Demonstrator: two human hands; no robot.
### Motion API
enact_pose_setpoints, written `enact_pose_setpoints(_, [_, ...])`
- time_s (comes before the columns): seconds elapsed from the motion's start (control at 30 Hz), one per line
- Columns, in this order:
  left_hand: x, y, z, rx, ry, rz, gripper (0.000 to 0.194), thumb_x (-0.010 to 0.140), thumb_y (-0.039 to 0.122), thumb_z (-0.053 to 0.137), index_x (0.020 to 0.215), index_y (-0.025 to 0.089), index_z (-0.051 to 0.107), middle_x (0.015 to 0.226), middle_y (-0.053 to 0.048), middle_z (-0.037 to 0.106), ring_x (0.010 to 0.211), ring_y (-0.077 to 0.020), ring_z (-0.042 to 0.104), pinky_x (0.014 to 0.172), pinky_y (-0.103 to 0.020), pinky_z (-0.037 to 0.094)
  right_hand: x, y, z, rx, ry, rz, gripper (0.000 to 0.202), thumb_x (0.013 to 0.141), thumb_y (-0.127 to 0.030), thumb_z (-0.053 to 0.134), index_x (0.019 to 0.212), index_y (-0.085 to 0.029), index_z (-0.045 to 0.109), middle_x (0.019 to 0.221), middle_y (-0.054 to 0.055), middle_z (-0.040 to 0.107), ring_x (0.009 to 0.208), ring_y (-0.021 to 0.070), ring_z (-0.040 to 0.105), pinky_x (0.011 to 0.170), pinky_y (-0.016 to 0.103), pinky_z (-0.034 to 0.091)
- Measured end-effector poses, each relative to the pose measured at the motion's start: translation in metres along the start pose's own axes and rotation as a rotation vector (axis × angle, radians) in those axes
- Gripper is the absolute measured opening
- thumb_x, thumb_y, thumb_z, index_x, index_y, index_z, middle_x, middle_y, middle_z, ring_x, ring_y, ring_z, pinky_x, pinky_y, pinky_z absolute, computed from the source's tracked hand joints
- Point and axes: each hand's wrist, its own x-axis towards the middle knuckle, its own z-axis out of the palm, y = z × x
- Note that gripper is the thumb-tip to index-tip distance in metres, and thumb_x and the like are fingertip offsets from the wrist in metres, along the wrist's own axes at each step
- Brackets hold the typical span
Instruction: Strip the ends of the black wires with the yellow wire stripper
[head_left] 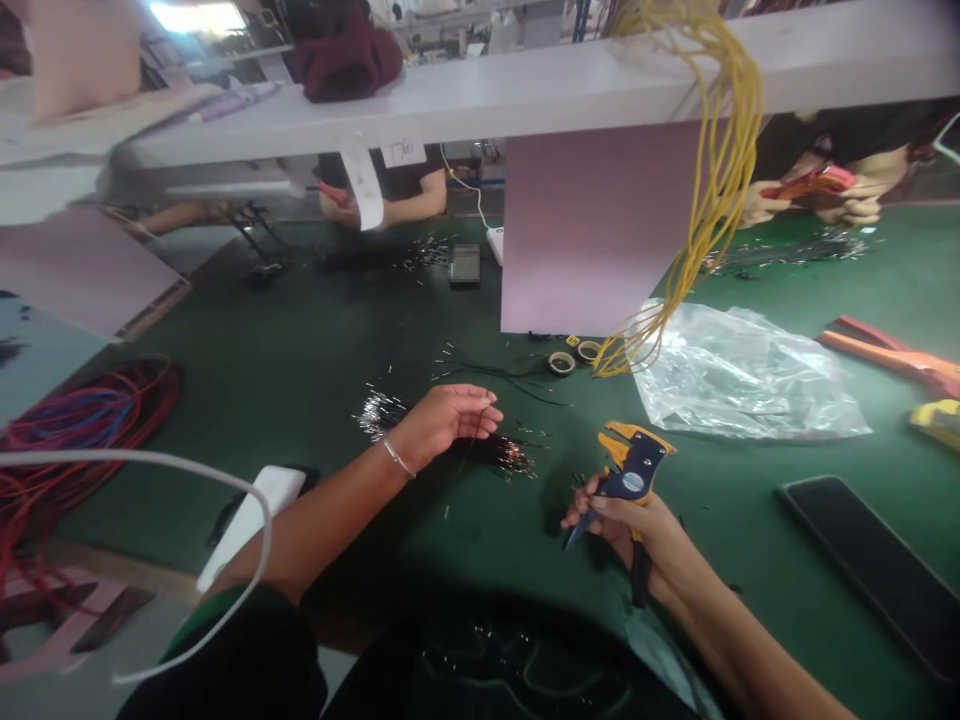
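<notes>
The left hand (454, 418) reaches over the green table (315, 310), its fingers loosely extended and the thumb and fingertips pinched on a thin dark wire (472, 445), which hangs down below them. Beneath and just beside this hand, a pile of cut wires (504, 455) lies on the table, with bright ends at both sides. The right hand (619, 522) is curled around the handles of a yellow and dark blue wire stripper (636, 468), held tilted above the table to the right of the pile, well apart from the pinched wire; its head points up, with a gap between the yellow jaws. Beyond the hands, two rolls of tape (561, 363) sit near the lower ends of yellow wires (724, 170) that hang from a white shelf (465, 95). A clear plastic bag (742, 380) lies beside these wires, and a black phone (874, 570) rests at the right. Across the table, a co-worker holds a red tool (814, 184).
</notes>
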Motion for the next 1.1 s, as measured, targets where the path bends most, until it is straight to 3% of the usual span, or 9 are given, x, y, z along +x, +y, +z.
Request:
enact_pose_setpoints(0.23, [-0.007, 0.0, -0.001, 0.065, -0.002, 0.003, 0.029, 0.076, 0.006, 0.063, 0.105, 0.005, 0.062, 0.068, -0.011, 0.072, 0.052, -0.0149, 0.064, 0.054, -0.027, 0.051, 0.001, 0.0, 0.003, -0.012, -0.013, -0.012, 0.012, 0.072, -0.021, 0.074, 0.081, -0.018, 0.067, 0.073, 0.004, 0.065, 0.07, 0.0236, 0.066, 0.075, 0.043, 0.052])
enact_pose_setpoints(0.57, [-0.01, -0.008, -0.003, 0.175, -0.113, 0.018, 0.031, 0.077, 0.013, 0.065, 0.107, 0.006, 0.064, 0.072, -0.012, 0.072, 0.055, -0.014, 0.064, 0.052, -0.025, 0.05, 0.005, -0.001, -0.002, 0.023, -0.052, -0.002, 0.012, 0.07, -0.017, 0.075, 0.08, -0.017, 0.067, 0.073, 0.004, 0.067, 0.07, 0.0237, 0.068, 0.074, 0.043, 0.053])
enact_pose_setpoints(0.8, [-0.013, -0.009, 0.0, 0.235, -0.195, -0.046, 0.033, 0.074, 0.016, 0.066, 0.105, 0.007, 0.065, 0.07, -0.011, 0.072, 0.053, -0.0147, 0.064, 0.049, -0.024, 0.047, 0.007, 0.003, -0.003, 0.031, -0.061, -0.025, 0.013, 0.071, -0.017, 0.075, 0.081, -0.017, 0.067, 0.073, 0.004, 0.068, 0.068, 0.0245, 0.069, 0.071, 0.043, 0.054])
enact_pose_setpoints(1.1, [-0.015, -0.011, 0.004, 0.268, -0.229, -0.069, 0.035, 0.068, 0.016, 0.066, 0.102, 0.007, 0.067, 0.066, -0.009, 0.071, 0.051, -0.014, 0.063, 0.047, -0.023, 0.047, 0.006, -0.002, 0.001, 0.037, -0.042, -0.021, 0.014, 0.068, -0.015, 0.075, 0.08, -0.016, 0.067, 0.072, 0.004, 0.068, 0.067, 0.0249, 0.07, 0.07, 0.042, 0.053])
